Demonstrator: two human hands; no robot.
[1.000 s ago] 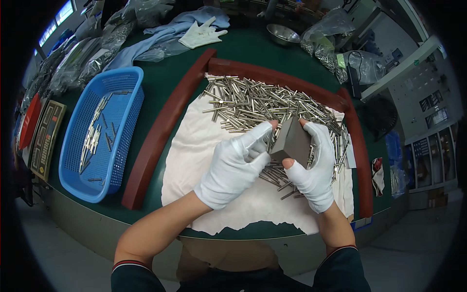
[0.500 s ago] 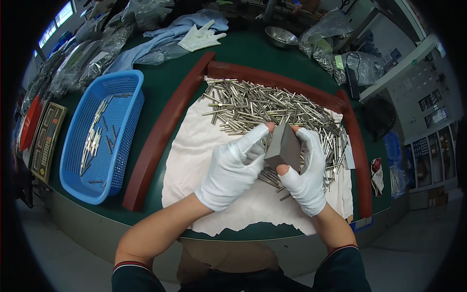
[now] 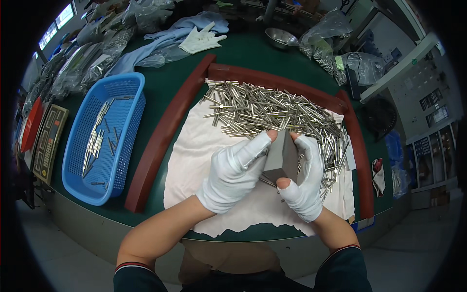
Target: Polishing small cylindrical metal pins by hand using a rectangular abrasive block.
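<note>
A dark grey rectangular block is held up in front of me between both hands, above the near edge of a heap of metal pins. My left hand, in a white glove with a bare fingertip showing, is closed against the block's left side; its other fingers are partly hidden. My right hand, gloved likewise, grips the right side, thumb low at the front and a fingertip at the top edge. Under the heap lies a pale cloth.
Dark red bars frame the cloth on three sides. To the left stands a blue plastic basket with some pins in it. A white glove, a metal bowl and bagged parts sit farther back on the green table.
The block is tilted slightly differently, and my right hand has turned a little with it. My left hand has come closer against its left side.
</note>
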